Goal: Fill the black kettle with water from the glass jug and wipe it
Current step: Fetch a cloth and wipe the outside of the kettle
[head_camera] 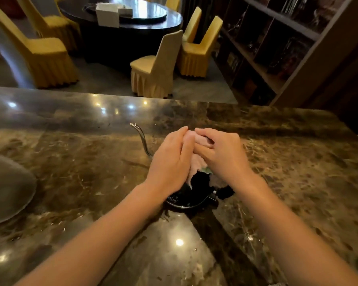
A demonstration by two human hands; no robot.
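Observation:
The black kettle (196, 187) stands on the brown marble counter (81, 162), mostly hidden under my hands. Its thin gooseneck spout (142, 139) curves up to the left, and its black handle (225, 191) sticks out toward the right. A pale pink cloth (196, 164) is draped over the kettle's top. My left hand (170, 159) presses the cloth from the left side. My right hand (219, 151) holds the cloth from the right, fingers curled into its folds. The two hands meet fingertip to fingertip above the kettle. No glass jug is in view.
A grey rounded object (6, 188) lies at the counter's left edge. Beyond the counter's far edge are yellow-covered chairs (153, 67) and a dark round dining table (122, 17). A dark wooden shelf unit (277, 48) stands at the right.

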